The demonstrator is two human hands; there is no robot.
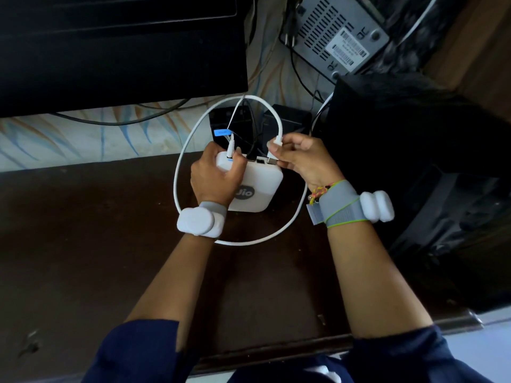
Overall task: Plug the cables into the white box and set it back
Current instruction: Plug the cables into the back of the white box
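Observation:
A white box point(258, 186) with a grey logo is held above the dark brown table point(83, 244), its port side turned away from me. My left hand point(217, 175) grips its left side. A thin white cable with a blue tag point(222, 132) and a black cable point(252, 153) sit in its ports. My right hand point(300, 158) pinches the plug of a thick white cable point(278, 142) at the box's right port; whether the plug is seated I cannot tell. That cable loops in a wide ring point(177, 183) around both hands.
A black monitor point(119, 51) fills the upper left. Two small black boxes point(287, 120) stand just behind the white box. A grey vented device point(340, 31) lies upside down at the top right among black wires. A large dark bag point(414, 161) crowds the right side.

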